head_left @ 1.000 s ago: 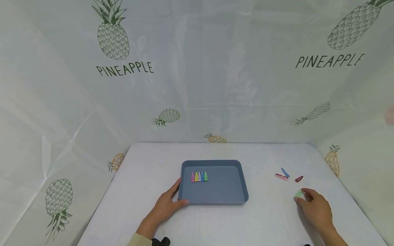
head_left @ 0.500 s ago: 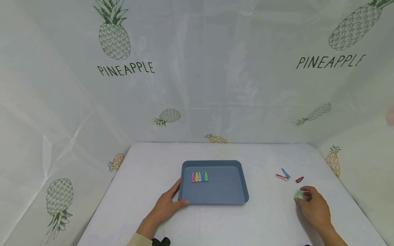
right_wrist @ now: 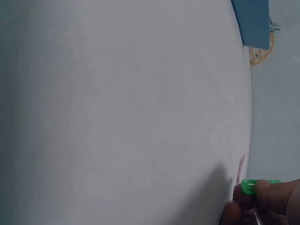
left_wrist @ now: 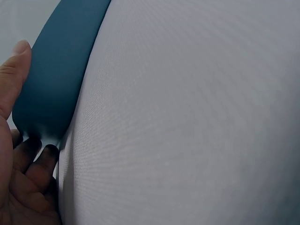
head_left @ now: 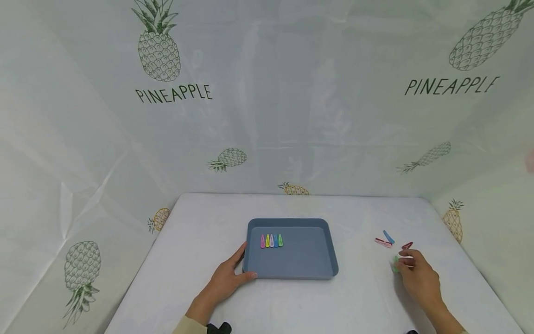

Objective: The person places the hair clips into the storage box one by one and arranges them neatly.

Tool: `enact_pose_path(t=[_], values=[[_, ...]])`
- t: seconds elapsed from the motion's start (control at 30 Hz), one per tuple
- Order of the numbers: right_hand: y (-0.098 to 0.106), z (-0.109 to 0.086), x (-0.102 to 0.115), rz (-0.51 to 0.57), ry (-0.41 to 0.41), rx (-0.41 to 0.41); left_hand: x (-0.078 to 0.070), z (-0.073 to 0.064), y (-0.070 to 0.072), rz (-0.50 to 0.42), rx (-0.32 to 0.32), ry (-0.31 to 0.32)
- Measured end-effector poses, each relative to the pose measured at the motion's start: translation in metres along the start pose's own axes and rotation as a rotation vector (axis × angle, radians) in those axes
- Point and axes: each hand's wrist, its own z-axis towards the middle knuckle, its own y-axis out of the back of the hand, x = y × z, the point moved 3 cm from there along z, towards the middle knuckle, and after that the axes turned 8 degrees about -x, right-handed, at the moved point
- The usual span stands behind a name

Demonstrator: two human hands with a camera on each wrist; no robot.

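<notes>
My right hand (head_left: 420,277) pinches a green snap hair clip (right_wrist: 249,186) between thumb and fingers, above the right side of the table. A dark red hair clip (head_left: 407,246) lies just beyond its fingertips. My left hand (head_left: 222,281) grips the front left corner of a blue-grey tray (head_left: 300,264), with the thumb by the front rim and the fingers along the left side. Inside the tray, toward its left, several hair clips (head_left: 272,240) stand in an upright row: pink, yellow, pale lilac, blue and green.
Further back from my right hand, a blue hair clip (head_left: 388,236) lies beside red and pink clips (head_left: 383,243) on the white table (head_left: 292,306). A pineapple-printed sheet (head_left: 283,102) hangs behind the table and at both sides.
My right hand has moved a little left with the green hair clip, which is now turned more upright. My left hand stays at the tray's corner.
</notes>
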Motion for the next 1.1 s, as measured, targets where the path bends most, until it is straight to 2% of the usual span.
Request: enact_pose_path(t=[0.17,0.3,0.43,0.67,0.8,1.1], values=[[-0.003,-0.001,0.017,0.147,-0.033,0.064,0.001,0.001,0.0,0.005,-0.001,-0.002],[-0.008,-0.002,0.039,0.259,-0.003,0.104,0.003,0.001,0.0,0.011,-0.001,-0.004],[-0.016,0.0,0.062,0.341,0.032,0.097,0.004,0.002,-0.001,0.019,-0.002,-0.008],[-0.036,0.007,0.105,0.451,0.058,0.074,0.002,0.001,0.0,0.017,-0.004,-0.009],[-0.049,0.008,0.126,0.513,0.04,0.076,0.0,0.0,0.0,0.013,-0.003,-0.006],[-0.074,0.005,0.163,0.557,0.042,0.105,0.001,0.001,0.0,0.015,-0.004,-0.006]])
